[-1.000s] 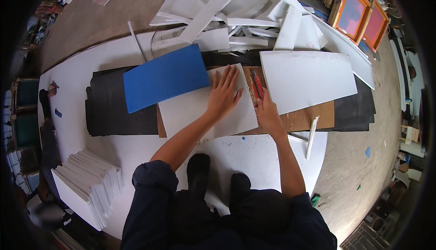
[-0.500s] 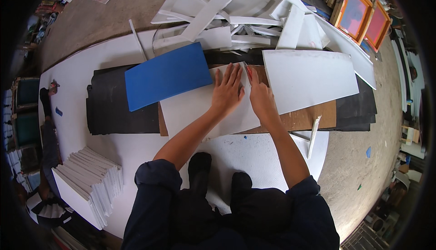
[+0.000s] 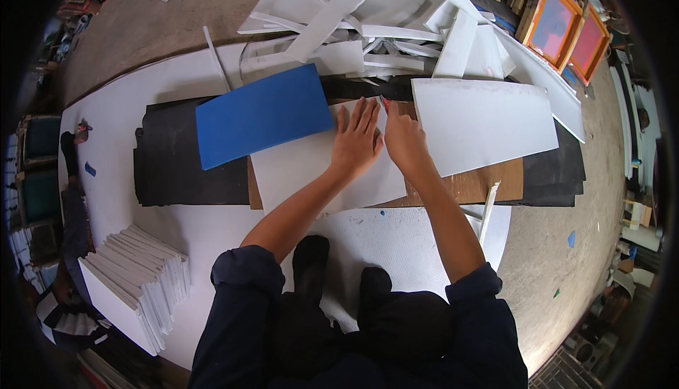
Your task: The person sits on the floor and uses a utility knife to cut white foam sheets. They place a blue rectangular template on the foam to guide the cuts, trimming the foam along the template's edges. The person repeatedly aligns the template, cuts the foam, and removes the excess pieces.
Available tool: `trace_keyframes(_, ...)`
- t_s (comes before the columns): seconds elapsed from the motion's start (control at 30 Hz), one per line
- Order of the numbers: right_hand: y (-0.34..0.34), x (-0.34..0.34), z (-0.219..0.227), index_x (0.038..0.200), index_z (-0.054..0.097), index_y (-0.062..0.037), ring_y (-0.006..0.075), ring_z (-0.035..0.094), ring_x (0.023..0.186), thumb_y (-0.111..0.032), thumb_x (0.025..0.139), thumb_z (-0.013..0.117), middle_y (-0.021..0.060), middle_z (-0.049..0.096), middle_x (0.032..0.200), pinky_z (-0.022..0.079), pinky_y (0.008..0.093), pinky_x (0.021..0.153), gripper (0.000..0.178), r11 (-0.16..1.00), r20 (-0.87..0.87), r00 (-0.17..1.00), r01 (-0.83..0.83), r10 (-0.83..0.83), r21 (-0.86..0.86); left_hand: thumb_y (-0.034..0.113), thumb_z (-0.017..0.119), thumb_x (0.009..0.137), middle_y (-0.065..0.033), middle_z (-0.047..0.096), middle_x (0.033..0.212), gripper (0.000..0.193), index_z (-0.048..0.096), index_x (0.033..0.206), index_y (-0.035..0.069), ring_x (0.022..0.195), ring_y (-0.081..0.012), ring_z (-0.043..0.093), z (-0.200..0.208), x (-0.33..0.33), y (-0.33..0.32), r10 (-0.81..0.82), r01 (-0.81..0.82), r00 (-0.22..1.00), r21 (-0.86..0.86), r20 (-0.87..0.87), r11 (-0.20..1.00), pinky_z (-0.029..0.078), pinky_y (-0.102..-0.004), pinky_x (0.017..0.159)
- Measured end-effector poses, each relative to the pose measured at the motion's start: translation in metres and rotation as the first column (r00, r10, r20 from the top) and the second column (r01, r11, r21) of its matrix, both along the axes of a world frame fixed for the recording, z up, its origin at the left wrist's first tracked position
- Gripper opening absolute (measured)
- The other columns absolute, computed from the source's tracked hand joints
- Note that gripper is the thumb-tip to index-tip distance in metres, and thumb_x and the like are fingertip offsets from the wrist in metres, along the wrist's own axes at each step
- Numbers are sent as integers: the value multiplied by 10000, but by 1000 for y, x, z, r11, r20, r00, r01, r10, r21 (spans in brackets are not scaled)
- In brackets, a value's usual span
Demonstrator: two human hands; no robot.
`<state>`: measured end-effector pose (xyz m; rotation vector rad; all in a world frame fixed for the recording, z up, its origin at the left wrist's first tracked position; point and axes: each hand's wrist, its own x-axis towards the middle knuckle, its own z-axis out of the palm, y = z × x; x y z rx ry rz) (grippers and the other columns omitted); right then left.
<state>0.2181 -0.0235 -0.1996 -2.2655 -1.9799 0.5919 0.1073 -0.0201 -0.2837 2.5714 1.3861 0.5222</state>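
My left hand (image 3: 356, 143) lies flat with fingers spread on a white foam-like sheet (image 3: 300, 180), pressing near its far right part. Close beside it, my right hand (image 3: 406, 140) is closed round a red cutter knife (image 3: 385, 104), mostly hidden by the fingers. Its tip is at the far right edge of the white sheet. A blue sheet (image 3: 265, 117) overlaps the white sheet's left side. To the right of my right hand rests another white sheet (image 3: 488, 117). Beneath them are a brown board (image 3: 488, 178) and a black mat (image 3: 187, 184).
White offcuts (image 3: 329, 21) are heaped beyond the mat. A stack of white sheets (image 3: 138, 276) stands at the near left. A narrow white strip (image 3: 489, 212) lies at the near right. Orange framed screens (image 3: 552, 21) lean at the far right. Another person's arm (image 3: 76, 226) shows at the left rim.
My right hand has turned slightly and its index finger is more curled, so less of the knife shows. The left hand has kept its place on the sheet.
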Motion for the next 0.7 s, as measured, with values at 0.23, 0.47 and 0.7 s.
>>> trace_keyframes(0.23, 25, 11, 5, 961, 525, 43, 380, 617, 820, -142, 816, 511, 226, 621, 839, 501, 455, 704, 236, 995, 58, 996, -68, 72, -72, 287, 441, 850, -84, 283, 1399, 587, 252, 1355, 55, 1324, -235, 207, 3, -1, 0, -6, 7, 1000, -27, 20, 1000, 102, -505, 1072)
trace_keyframes(0.47, 61, 21, 30, 898, 555, 80, 336, 642, 668, -129, 838, 453, 255, 618, 770, 523, 389, 558, 240, 923, 38, 991, -105, 128, -370, 273, 449, 847, -84, 294, 1392, 574, 269, 1346, 54, 1317, -235, 225, 4, -1, -1, -7, 8, 999, -21, 52, 1000, 118, -495, 1068)
trace_keyframes(0.7, 43, 36, 11, 916, 565, 53, 366, 628, 701, -173, 852, 453, 225, 630, 793, 509, 422, 646, 261, 963, 97, 980, -150, 175, -222, 265, 452, 844, -89, 290, 1394, 570, 277, 1338, 41, 1319, -237, 220, 6, 2, 0, -18, 20, 998, -24, 59, 1000, 119, -496, 1069)
